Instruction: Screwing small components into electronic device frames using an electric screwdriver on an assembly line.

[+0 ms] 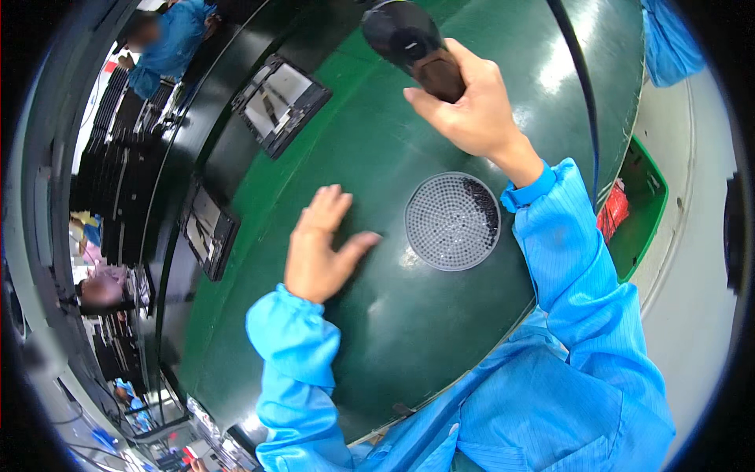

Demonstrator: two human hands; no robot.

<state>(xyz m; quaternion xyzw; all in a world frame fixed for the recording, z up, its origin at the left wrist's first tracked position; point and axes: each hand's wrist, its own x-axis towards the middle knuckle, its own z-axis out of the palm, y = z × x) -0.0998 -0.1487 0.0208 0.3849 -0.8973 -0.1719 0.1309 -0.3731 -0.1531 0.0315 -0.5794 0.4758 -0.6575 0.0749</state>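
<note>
My right hand [480, 110] is closed around a dark tool with a rounded black head and a brown section [405, 35]; its exact kind does not show. It is raised above the far part of the green mat. My left hand [318, 248] hovers over or rests on the mat with fingers apart and nothing in it. Between and below the hands lies a round grey dimpled tray [440, 236]. Small dark pieces, like screws [482, 206], are heaped along its right side.
Two black-framed device units [283, 102] [208, 230] sit on the dark line at the left. A black cable [583, 75] hangs at the right. Beyond the table edge stands a green crate [651, 212] with a red bag [613, 210]. Co-workers in blue are at far left.
</note>
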